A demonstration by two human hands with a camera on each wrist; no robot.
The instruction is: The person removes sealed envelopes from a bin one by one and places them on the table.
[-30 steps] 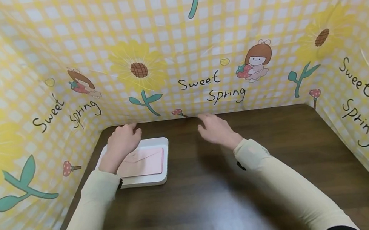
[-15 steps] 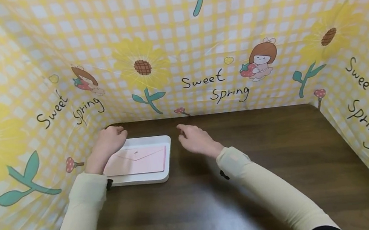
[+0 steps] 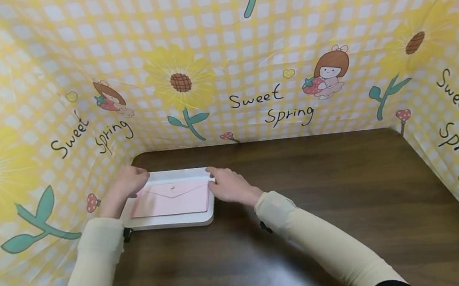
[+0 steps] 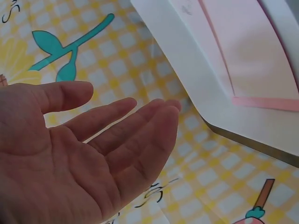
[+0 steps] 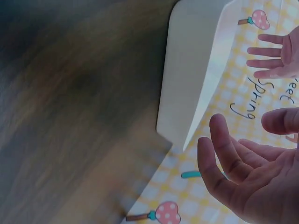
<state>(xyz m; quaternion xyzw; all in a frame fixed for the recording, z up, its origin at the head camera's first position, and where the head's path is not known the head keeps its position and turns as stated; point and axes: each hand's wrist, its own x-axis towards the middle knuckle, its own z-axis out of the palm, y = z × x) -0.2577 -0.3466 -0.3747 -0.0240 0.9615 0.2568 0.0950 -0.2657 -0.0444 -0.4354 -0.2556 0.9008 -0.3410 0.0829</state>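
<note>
In the head view I see a white tray [image 3: 170, 223] close to the counter's left edge, toward the far left corner of the counter [image 3: 325, 198]. A pink envelope [image 3: 172, 202] lies flat inside it, the point of its flap toward the near rim. The left hand [image 3: 125, 185] is at the tray's left side, and the right hand [image 3: 232, 185] reaches the far right corner; I can't tell from here whether either touches the rim. Both arms wear pale sleeves [image 3: 87, 272], and a yellow checked cloth [image 3: 239, 38] stands along the counter's back and sides.

In the left wrist view I get the palm up close: fingers loosely bent, thumb apart from them, nothing held, the tips just beside the tray's outer wall. One corner of the envelope shows within.

In the right wrist view I find the fingers gently curved, thumb and fingers apart, grasping nothing, near the tray's wall. The left hand faces it from the other side, fingers spread.
</note>
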